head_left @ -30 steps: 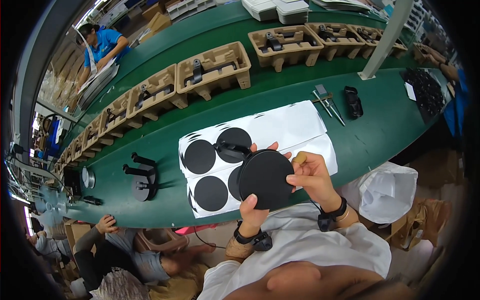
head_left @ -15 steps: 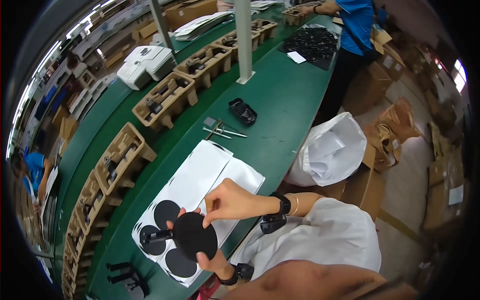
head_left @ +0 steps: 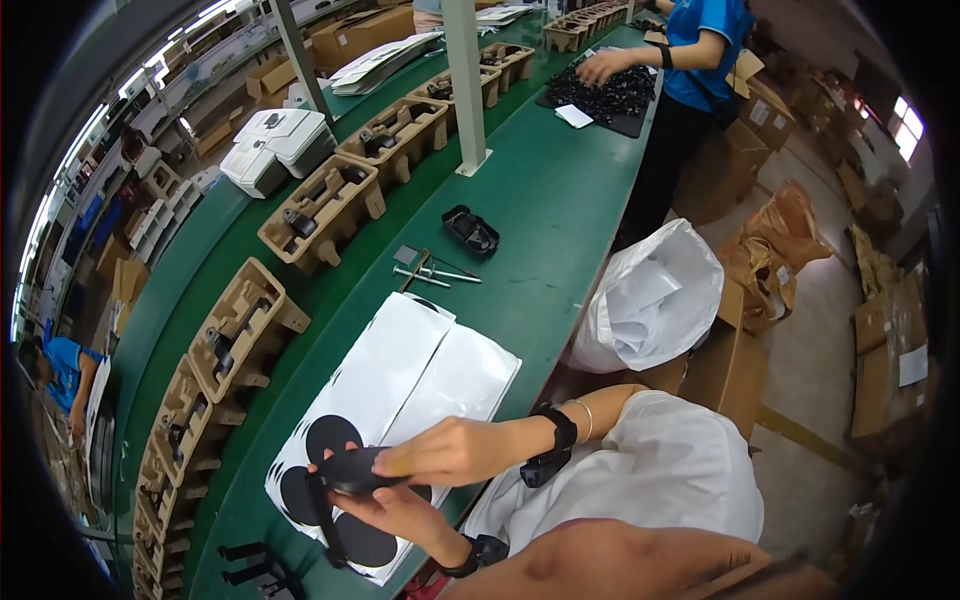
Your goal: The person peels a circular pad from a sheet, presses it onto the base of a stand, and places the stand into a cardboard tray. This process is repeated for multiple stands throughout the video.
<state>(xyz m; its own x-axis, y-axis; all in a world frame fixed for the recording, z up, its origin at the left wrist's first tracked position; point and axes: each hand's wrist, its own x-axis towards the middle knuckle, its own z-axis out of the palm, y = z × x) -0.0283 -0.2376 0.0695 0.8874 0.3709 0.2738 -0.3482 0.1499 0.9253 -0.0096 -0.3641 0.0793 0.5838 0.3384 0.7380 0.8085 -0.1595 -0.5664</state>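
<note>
My left hand (head_left: 405,515) is closed around the underside of a black round base (head_left: 350,468) with a narrow black arm (head_left: 328,520) angling down from it. The base is tilted almost edge-on. The fingers of my right hand (head_left: 450,452) press together on its upper face and near edge; its thumb is hidden. Beneath my hands lie white sheets (head_left: 385,355) bearing black round pads (head_left: 333,436). One pad is partly covered by my left hand.
Metal rods (head_left: 440,272) and a black plastic housing (head_left: 470,230) lie farther up the green table (head_left: 545,210). Brown moulded trays (head_left: 240,320) line the left side. A white sack (head_left: 650,300) stands right. A co-worker's hand (head_left: 608,66) reaches over small black parts (head_left: 605,98). A black bracket (head_left: 258,572) sits at lower left.
The round base has tipped from facing up to nearly edge-on, and its arm swung downward. My right hand moved from a pinch at the rim to pressing on the face. The co-worker's hand moved over the black parts.
</note>
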